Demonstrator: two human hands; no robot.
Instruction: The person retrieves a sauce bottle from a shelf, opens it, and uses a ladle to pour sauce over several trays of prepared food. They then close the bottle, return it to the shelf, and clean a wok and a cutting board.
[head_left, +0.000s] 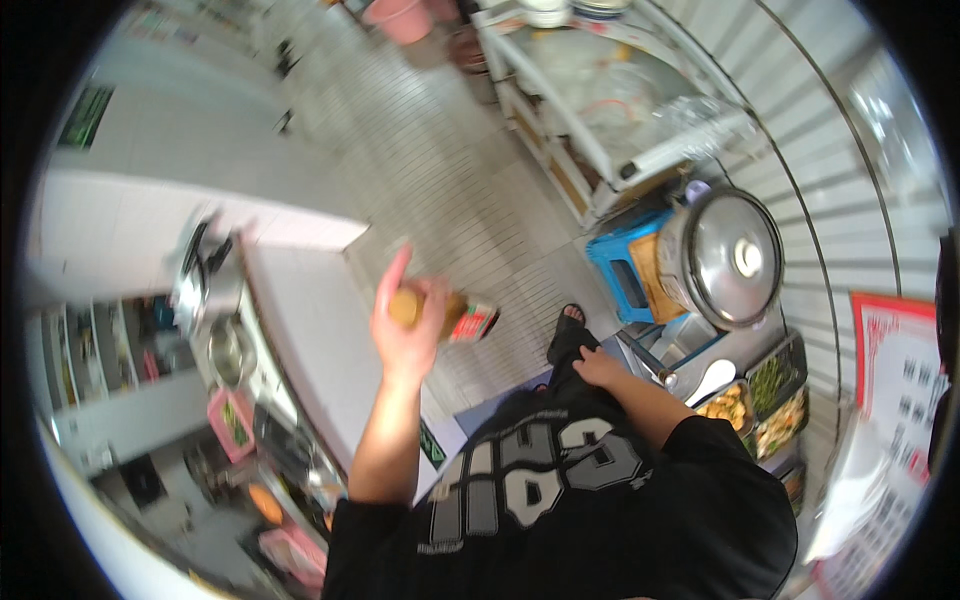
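My left hand (413,330) is wrapped around a bottle (454,318) with a yellowish cap and a red and green label. The bottle lies tilted, its cap toward the palm and its dark end pointing right, above the tiled floor. Motion blurs both hand and bottle. Beside my black trouser leg hangs my right hand (597,368), its fingers loosely apart with nothing visible in them. Nearest to it on the right are metal containers and a white ladle (711,382).
A large lidded steel pot (735,258) stands over a blue stool (622,262) on the right. Trays of food (768,388) sit below it. Ahead is a white shelf rack (560,115). A counter at left bears a pot (208,285) and a pink basket (232,424).
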